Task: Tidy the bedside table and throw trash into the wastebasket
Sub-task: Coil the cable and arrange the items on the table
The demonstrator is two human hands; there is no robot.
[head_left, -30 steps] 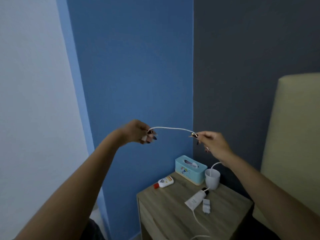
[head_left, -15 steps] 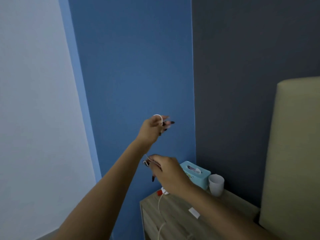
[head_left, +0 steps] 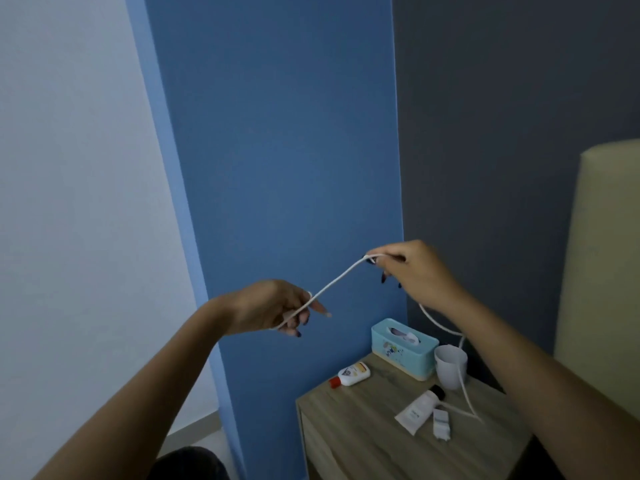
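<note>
The thin white charging cable (head_left: 341, 278) runs taut between both hands above the wooden bedside table (head_left: 363, 441). Left hand (head_left: 266, 308) fingers curl closed on one end; right hand (head_left: 415, 270) pinches it. Its lower run passes behind the right forearm, partly hidden, toward the small white plug adapter (head_left: 441, 425).

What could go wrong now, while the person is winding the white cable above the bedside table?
1. The white cable stretches between the left hand and the right hand, and its slack hangs past the white cup. A further pull may tip the cup.
2. The cable seems to lead to the white charger plug beside the white tube. A pull may drag the plug and push the tube off the bedside table.
</note>
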